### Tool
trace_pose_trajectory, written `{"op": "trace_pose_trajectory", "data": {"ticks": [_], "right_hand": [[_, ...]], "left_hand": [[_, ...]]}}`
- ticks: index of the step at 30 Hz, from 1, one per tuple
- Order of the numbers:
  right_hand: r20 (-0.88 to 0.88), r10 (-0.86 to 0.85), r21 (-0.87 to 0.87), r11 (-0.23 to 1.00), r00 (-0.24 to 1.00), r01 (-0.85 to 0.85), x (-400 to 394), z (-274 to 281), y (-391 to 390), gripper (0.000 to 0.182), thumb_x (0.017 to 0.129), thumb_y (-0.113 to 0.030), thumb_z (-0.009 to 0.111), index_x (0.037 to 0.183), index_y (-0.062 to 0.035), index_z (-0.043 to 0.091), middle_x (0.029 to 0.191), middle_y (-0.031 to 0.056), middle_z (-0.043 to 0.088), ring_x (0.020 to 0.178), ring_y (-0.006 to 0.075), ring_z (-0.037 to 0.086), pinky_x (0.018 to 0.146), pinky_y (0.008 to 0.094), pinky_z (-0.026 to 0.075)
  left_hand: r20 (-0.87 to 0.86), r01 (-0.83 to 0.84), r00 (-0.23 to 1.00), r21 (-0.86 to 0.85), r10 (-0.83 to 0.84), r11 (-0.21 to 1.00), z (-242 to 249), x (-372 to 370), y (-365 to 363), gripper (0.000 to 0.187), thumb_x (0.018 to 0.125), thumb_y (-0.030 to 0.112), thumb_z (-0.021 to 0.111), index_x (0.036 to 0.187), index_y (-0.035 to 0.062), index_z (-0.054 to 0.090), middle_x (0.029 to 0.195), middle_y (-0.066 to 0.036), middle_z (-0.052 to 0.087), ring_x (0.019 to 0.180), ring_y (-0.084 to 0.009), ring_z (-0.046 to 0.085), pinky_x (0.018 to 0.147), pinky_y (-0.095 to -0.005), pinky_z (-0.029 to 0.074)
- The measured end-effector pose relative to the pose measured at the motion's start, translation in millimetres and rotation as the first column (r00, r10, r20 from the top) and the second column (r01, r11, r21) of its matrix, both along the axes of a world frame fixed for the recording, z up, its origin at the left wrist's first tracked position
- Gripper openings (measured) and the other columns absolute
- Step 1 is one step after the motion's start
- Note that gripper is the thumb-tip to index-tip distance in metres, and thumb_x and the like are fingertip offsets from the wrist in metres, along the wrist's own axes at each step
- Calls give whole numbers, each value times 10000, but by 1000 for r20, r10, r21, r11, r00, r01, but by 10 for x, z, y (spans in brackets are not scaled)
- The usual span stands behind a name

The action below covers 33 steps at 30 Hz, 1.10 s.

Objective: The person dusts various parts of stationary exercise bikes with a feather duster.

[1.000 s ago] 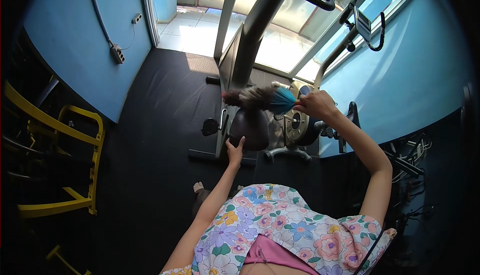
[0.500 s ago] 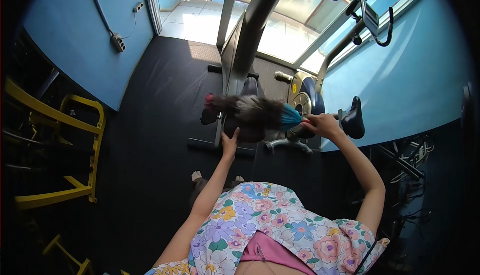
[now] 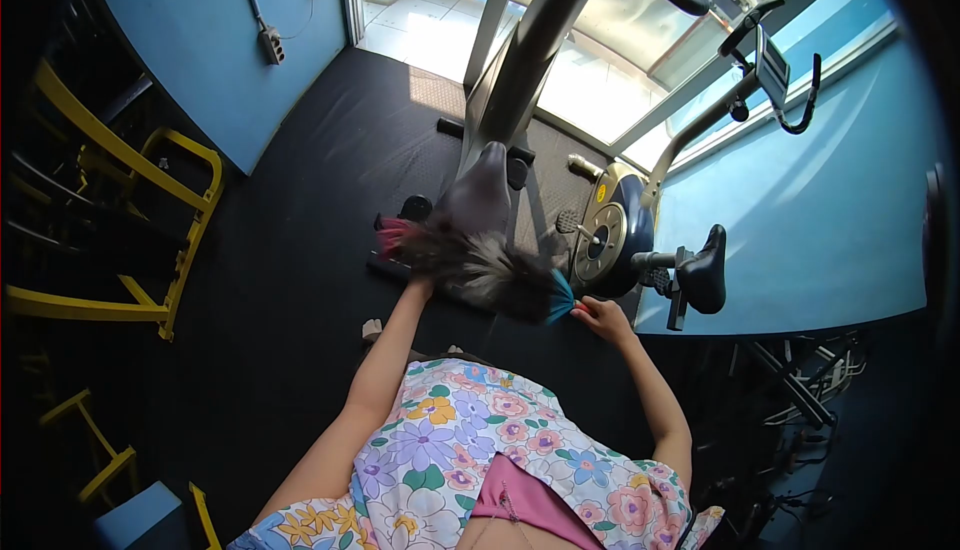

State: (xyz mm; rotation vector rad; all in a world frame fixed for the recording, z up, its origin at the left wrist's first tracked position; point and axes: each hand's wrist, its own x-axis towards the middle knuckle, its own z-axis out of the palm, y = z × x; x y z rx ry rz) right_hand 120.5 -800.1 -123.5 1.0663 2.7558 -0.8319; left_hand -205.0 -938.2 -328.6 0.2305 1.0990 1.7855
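Right hand point(image 3: 603, 316) fingers curled tight round feather duster point(image 3: 480, 265) handle, so feathers lie flat across bike seat point(image 3: 478, 190). Left hand point(image 3: 418, 286) under feathers, by seat; fingers hidden, can't tell. Second bike point(image 3: 640, 250) beside right fingers.

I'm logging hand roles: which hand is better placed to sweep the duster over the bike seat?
Right, probably: the right hand grips the feather duster by its handle end. The left hand is mostly hidden under the feathers by the bike seat.

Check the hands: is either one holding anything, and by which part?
Right hand holds the feather duster by its handle end, just past the teal collar. Left hand is mostly hidden behind the feathers; whether it grips anything cannot be told.
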Motion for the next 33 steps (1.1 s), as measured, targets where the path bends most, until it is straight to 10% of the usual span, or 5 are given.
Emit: {"op": "trace_pose_trajectory", "data": {"ticks": [4, 8, 27, 29, 33], "right_hand": [[-280, -207, -211, 966, 937, 150, 55, -575, -26, 314, 851, -293, 548, 762, 2, 486, 547, 83, 362, 535, 76, 337, 482, 256, 320], [-362, -586, -559, 759, 725, 335, -427, -995, -174, 449, 893, -407, 451, 659, -25, 475, 541, -52, 352, 485, 32, 333, 425, 215, 263], [50, -759, -986, 65, 649, 151, -464, -1207, -1293, 444, 851, -549, 400, 795, -109, 426, 496, -9, 334, 375, 65, 310, 351, 202, 234], [65, -753, -983, 62, 654, 170, -267, -1250, -1392, 416, 866, -512, 410, 785, -105, 438, 508, -13, 329, 392, 67, 322, 360, 202, 238], [-198, -679, -795, 533, 707, 289, 335, -1537, -1478, 424, 903, -394, 428, 648, -55, 444, 531, -29, 322, 476, 63, 304, 422, 231, 259]], "left_hand": [[12, -84, 996, -201, 89, 976, 1077, 134, 14, 666, 759, 345, 662, 1246, 78, 296, 1161, -81, 444, 1001, -236, 512, 764, -424, 478], [-57, -134, 991, -241, 124, 961, 1186, 186, 20, 751, 706, 396, 698, 1234, 40, 299, 1135, -111, 450, 982, -239, 515, 751, -425, 489], [-182, -88, 983, -346, 25, 934, 1106, 208, 55, 765, 680, 507, 667, 1203, 50, 345, 1075, -114, 488, 990, -253, 517, 779, -422, 483], [-203, -83, 979, -357, 10, 930, 1134, 203, 48, 771, 679, 517, 663, 1205, 51, 346, 1079, -112, 486, 991, -251, 515, 771, -419, 484], [-247, -104, 969, -386, 5, 917, 1159, 241, 44, 813, 670, 549, 653, 1229, 51, 334, 1090, -106, 485, 1000, -248, 506, 753, -413, 484]]}}
